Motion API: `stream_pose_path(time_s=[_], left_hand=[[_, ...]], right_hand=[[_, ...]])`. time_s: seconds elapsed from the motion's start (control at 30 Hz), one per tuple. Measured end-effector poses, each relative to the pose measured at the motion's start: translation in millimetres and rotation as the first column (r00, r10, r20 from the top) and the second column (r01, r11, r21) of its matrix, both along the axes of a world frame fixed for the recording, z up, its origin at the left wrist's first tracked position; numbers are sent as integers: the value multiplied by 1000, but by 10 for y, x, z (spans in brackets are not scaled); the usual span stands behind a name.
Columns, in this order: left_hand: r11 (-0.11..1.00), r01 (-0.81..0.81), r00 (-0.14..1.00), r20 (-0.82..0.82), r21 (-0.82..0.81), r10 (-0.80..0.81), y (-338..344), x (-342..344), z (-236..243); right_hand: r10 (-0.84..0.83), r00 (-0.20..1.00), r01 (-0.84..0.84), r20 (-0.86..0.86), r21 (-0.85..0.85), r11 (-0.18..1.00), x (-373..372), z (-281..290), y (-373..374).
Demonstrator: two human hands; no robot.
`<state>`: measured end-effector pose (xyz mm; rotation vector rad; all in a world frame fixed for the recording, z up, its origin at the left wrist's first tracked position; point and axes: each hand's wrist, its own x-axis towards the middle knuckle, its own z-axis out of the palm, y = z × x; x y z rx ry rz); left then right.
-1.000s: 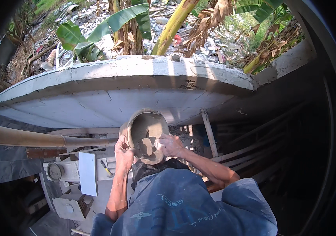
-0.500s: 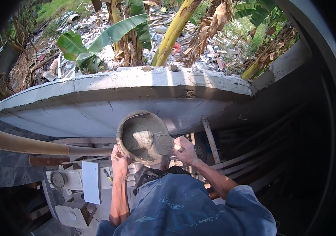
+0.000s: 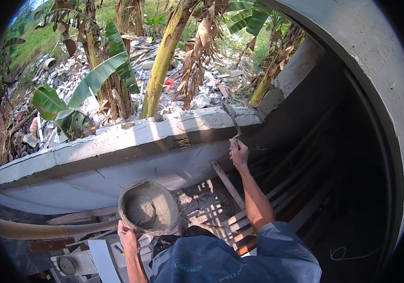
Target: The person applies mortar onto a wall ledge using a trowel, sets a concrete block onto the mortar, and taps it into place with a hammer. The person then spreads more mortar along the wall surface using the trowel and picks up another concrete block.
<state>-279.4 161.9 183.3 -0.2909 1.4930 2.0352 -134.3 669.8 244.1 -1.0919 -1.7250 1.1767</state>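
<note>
My left hand (image 3: 129, 236) grips the near-left rim of a round mortar bucket (image 3: 165, 203), which is tilted and smeared with grey mortar. A patch of wet mortar (image 3: 141, 211) lies in its bottom. My right hand (image 3: 239, 153) is stretched far forward, its fingers closed round the handle of a trowel (image 3: 237, 128). The trowel's blade is at the right part of the rough concrete ledge (image 3: 150, 129), near where the ledge meets the wall corner. Whether the blade touches the ledge or carries mortar is hard to make out.
A bamboo pole (image 3: 32, 229) crosses at left. Below are a white board (image 3: 103, 259), a small round container (image 3: 66, 265) and wooden poles (image 3: 228, 184). Past the ledge stand banana plants (image 3: 164, 61) over rubble (image 3: 202, 92). A concrete edge (image 3: 376, 47) curves down the right.
My right hand has moved from the bucket up and forward to the ledge with the trowel. The bucket sits lower left in view, and the mortar lump inside no longer shows. The view has turned right.
</note>
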Motion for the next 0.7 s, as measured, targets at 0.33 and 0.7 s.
stream_pose_path(time_s=[0.33, 0.7], left_hand=[[984, -73, 997, -6, -162, 73, -153, 106, -191], [985, -40, 998, 45, -165, 49, -227, 81, -289]], right_hand=[[300, 944, -168, 135, -584, 794, 374, -45, 571], [114, 991, -24, 75, -728, 685, 728, 431, 959]])
